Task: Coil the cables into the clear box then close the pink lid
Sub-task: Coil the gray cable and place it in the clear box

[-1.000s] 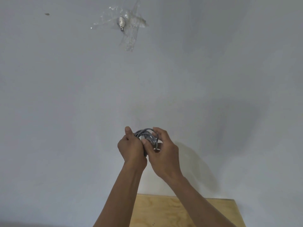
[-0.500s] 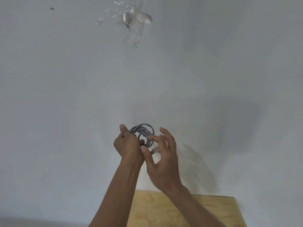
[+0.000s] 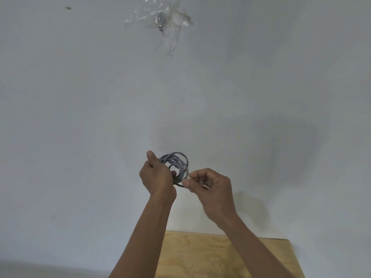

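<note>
A grey cable (image 3: 177, 163) is wound into a small coil of several loops, held up in front of a pale wall. My left hand (image 3: 155, 174) grips the coil's left side, thumb pointing up. My right hand (image 3: 210, 189) sits just right of the coil and pinches the cable's loose end between thumb and forefinger at the coil's lower edge. The clear box and the pink lid are not in view.
A plywood tabletop (image 3: 210, 255) shows at the bottom, partly behind my forearms. High on the wall a small metal fixture is stuck under crumpled clear tape (image 3: 164, 21). A dark speck (image 3: 68, 8) marks the wall at upper left.
My right hand has come off the coil, drawn a little to the right and closed its fingers on the cable's end. The left hand keeps hold of the coil.
</note>
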{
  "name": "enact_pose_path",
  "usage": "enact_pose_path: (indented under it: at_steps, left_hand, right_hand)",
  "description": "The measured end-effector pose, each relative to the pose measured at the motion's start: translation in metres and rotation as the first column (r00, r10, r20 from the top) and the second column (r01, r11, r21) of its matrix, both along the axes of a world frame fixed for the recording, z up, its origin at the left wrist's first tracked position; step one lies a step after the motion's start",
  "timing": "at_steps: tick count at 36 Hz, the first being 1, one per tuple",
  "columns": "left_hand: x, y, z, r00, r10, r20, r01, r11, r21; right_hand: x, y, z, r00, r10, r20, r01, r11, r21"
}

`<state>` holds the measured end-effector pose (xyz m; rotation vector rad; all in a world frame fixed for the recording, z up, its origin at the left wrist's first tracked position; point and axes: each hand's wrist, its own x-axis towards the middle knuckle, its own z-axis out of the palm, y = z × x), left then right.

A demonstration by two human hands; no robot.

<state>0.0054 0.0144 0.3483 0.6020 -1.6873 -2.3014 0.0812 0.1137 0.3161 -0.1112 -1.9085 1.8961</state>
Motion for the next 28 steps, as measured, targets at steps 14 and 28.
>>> enact_pose_path:
  at_steps: [14,28]
  left_hand:
    - [-0.012,-0.008,-0.007,0.977,0.181,-0.109,-0.202,0.953,-0.228]
    - [-0.002,0.011,-0.017,0.999,-0.013,-0.052,0.002,0.982,-0.190]
  right_hand:
    - [0.023,0.008,0.029,0.991,0.132,0.039,-0.137,0.972,0.191]
    - [-0.007,-0.005,0.022,0.994,-0.094,-0.049,0.101,0.977,0.186]
